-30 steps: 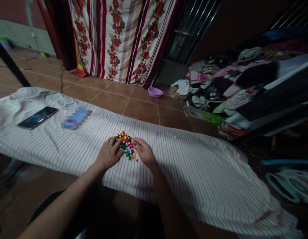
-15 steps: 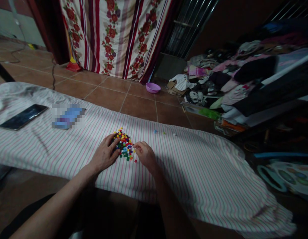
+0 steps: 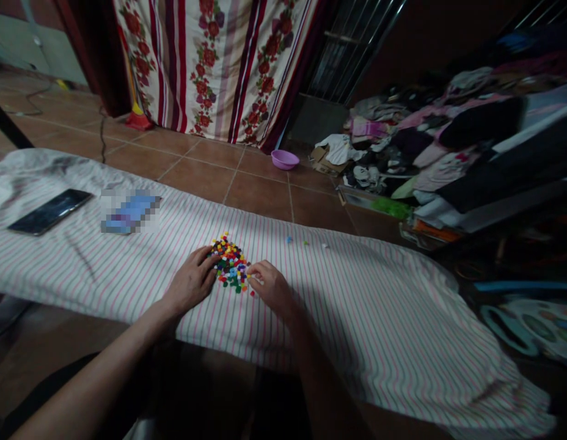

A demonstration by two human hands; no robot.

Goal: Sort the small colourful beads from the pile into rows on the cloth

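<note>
A heap of tiny, brightly coloured pieces lies on the striped cloth in front of me. My left hand rests along the heap's left side, open, its fingers spread and touching the outer pieces. At the right edge of the heap is my right hand, with fingers curled and thumb and forefinger drawn together. Whatever may be between those fingertips is too small to make out. Beyond the right hand, a blue piece, a green piece and a white piece lie apart in a row.
On the cloth's left part lie a dark phone or tablet and a blurred-out blue item. A purple basin stands on the tiled floor before a floral curtain. Clothes are heaped at the right.
My right fingertips have loosened slightly and shifted a little at the heap's edge. The left hand stays by the heap. The whole view has shifted slightly.
</note>
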